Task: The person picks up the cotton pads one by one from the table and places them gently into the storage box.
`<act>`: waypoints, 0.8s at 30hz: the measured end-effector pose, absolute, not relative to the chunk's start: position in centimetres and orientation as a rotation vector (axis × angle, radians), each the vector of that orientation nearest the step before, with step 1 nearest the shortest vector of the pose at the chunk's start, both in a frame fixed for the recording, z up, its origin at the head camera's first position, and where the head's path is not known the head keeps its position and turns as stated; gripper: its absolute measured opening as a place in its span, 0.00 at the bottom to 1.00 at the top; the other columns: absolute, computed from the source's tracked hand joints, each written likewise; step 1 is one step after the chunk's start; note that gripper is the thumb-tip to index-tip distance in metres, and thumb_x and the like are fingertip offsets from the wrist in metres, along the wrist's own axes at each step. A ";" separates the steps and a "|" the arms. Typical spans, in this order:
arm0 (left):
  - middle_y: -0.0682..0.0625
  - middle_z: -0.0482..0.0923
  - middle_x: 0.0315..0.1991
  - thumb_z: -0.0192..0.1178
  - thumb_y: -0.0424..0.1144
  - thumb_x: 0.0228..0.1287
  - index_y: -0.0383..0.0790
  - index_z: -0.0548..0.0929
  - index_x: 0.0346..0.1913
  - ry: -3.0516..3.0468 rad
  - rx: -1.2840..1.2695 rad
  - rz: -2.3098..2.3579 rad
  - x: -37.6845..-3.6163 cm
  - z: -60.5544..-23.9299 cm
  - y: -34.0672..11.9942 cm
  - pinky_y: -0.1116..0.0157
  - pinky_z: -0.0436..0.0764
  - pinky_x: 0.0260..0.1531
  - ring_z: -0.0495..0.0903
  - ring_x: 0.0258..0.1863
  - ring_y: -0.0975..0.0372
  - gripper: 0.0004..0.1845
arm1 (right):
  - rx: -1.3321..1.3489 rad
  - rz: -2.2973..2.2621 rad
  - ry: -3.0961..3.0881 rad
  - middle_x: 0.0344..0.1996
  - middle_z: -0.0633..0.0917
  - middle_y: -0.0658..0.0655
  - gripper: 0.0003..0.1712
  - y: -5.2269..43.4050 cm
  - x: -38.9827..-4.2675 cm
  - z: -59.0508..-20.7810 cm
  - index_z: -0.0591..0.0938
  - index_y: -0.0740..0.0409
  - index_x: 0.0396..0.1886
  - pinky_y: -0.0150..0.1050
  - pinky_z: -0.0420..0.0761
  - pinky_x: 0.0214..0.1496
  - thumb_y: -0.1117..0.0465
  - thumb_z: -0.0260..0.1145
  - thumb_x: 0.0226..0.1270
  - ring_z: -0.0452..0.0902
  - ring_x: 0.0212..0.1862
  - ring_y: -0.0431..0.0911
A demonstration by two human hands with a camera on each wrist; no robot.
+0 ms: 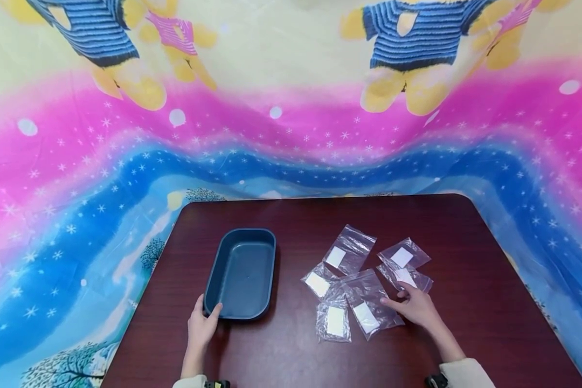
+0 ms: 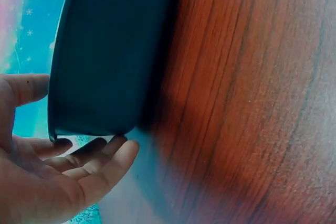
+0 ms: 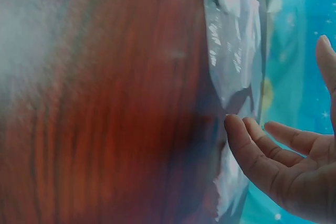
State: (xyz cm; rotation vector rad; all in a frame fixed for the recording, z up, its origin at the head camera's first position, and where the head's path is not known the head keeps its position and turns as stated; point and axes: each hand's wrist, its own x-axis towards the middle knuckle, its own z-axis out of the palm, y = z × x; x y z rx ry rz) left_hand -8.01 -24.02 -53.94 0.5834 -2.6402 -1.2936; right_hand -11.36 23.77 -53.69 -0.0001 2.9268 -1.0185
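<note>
A dark blue oblong tray (image 1: 246, 231) stands empty on the left half of the dark wooden table (image 1: 465, 334). My left hand (image 1: 205, 322) rests against the tray's near left corner, thumb at the rim. In the left wrist view the fingers (image 2: 89, 153) lie fairly straight under the tray (image 2: 105, 51) corner, thumb apart. Several clear zip bags, each with a white card inside, lie scattered to the right, among them one (image 1: 349, 250) at the back and one (image 1: 368, 304) near the front. My right hand (image 1: 407, 302) lies open with its fingertips on the bags; the right wrist view shows its fingers (image 3: 252, 150) beside a bag (image 3: 231, 61).
A bright cloth (image 1: 291, 151) with pink and blue bands and cartoon bears hangs behind and around the table. Bare wood shows at the table's near edge between my hands and along its far side.
</note>
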 end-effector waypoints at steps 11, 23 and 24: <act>0.32 0.77 0.39 0.55 0.39 0.64 0.27 0.69 0.56 -2.579 0.715 -1.597 -7.6 -54.8 -24.3 0.62 0.80 0.25 0.79 0.34 0.51 0.23 | -0.138 -0.957 2.951 0.30 0.80 0.60 0.45 23.0 -11.5 -55.5 0.75 0.74 0.49 0.50 0.73 0.40 0.47 0.78 0.34 0.75 0.35 0.54; 0.31 0.76 0.40 0.53 0.40 0.64 0.26 0.69 0.55 -2.579 0.713 -1.600 -7.5 -54.8 -24.2 0.61 0.80 0.25 0.79 0.36 0.49 0.23 | -0.350 -0.722 3.015 0.33 0.70 0.61 0.63 21.9 -11.2 -56.9 0.69 0.74 0.57 0.49 0.70 0.39 0.46 0.82 0.17 0.67 0.36 0.54; 0.31 0.76 0.40 0.53 0.39 0.64 0.26 0.69 0.55 -2.581 0.712 -1.597 -7.5 -54.8 -24.2 0.61 0.80 0.26 0.78 0.37 0.49 0.22 | -0.346 -0.708 3.017 0.33 0.70 0.60 0.63 21.8 -11.2 -57.0 0.68 0.74 0.58 0.49 0.70 0.39 0.46 0.82 0.16 0.66 0.36 0.53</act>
